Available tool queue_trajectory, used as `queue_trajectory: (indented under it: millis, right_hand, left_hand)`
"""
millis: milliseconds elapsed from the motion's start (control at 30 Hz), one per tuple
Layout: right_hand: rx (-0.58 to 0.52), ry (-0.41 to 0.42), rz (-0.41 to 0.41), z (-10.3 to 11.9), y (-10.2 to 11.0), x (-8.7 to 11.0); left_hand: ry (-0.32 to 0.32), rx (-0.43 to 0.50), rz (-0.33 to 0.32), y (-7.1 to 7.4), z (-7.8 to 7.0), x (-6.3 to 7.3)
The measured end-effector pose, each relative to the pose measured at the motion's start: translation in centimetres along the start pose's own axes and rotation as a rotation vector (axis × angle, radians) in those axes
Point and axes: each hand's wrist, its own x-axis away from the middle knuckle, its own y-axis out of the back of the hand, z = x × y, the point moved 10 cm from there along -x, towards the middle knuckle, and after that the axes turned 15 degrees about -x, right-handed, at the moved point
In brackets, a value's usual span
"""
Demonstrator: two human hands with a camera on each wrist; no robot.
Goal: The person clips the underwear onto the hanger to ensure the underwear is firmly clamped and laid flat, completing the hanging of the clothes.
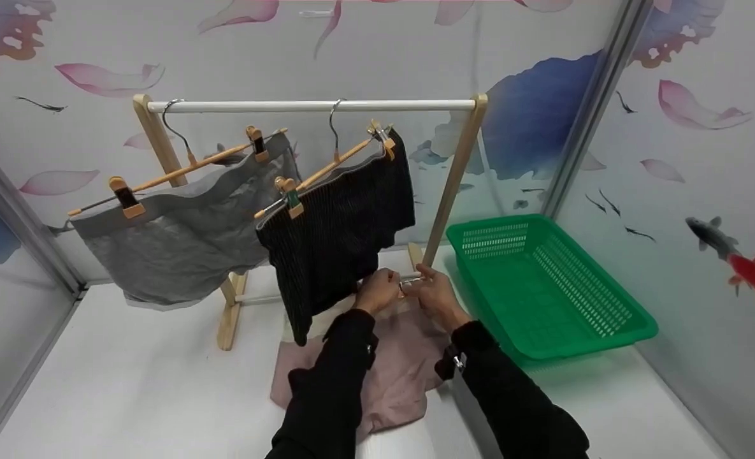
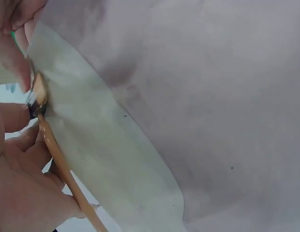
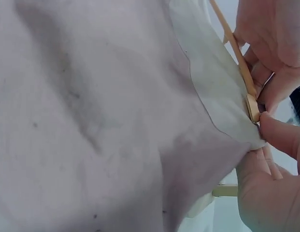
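Note:
Pale pink underpants (image 1: 395, 370) with a cream waistband (image 2: 106, 140) hang from a wooden clip hanger (image 2: 63, 159) in front of me. My left hand (image 1: 379, 291) grips the hanger near its end, its thumb at the hanger's clip (image 3: 252, 107). On the other side of that clip, my right hand (image 1: 438, 294) pinches the corner of the waistband, thumb at the clip and fingers behind the cloth. Both hands nearly meet below the black ribbed underpants (image 1: 345, 223), which hang by two clips from another hanger.
A wooden rack with a white rail (image 1: 313, 106) stands behind my hands. Grey underpants (image 1: 192, 236) hang at its left on a clip hanger (image 1: 189, 169). To the right sits a green plastic basket (image 1: 543, 349) on the white table (image 1: 148, 370). Patterned panels (image 1: 377, 57) enclose the table.

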Motion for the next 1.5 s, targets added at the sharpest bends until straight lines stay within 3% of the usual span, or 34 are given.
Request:
queue_trajectory:
  millis: [200, 333, 533, 667, 833, 967, 1300, 1500]
  right_hand:
    - [0.090, 0.054, 0.034, 0.4, -0.1, 0.3]
    - [0.118, 0.066, 0.048, 0.7, -0.2, 0.6]
    - [0.082, 0.075, 0.036, 1.1, 0.3, 0.7]
    - [0.071, 0.028, 0.032, 0.4, 0.9, 0.6]
    - [0.038, -0.104, 0.152, -0.9, 0.7, 0.7]
    - [-0.024, -0.161, 0.215, -1.0, 0.6, 1.1]
    - [0.001, -0.117, 0.153, -0.5, 1.0, 0.7]
    - [0.049, -0.064, 0.170, -0.1, 1.0, 0.7]
  left_hand:
    - [0.025, -0.081, 0.015, 0.0, 0.2, 0.1]
    - [0.031, -0.020, 0.007, -0.1, 0.6, -0.1]
    - [0.033, 0.054, -0.058, 0.4, 0.6, -0.4]
    - [0.019, 0.041, -0.107, 0.9, 0.5, -0.5]
    - [0.000, 0.118, -0.182, 1.6, 0.7, -0.3]
    - [-0.019, 0.189, -0.221, 2.0, 0.8, -0.1]
    - [0.008, 0.208, -0.225, 1.8, 0.8, 0.0]
    - [0.007, 0.240, -0.242, 2.3, 0.7, 0.1]
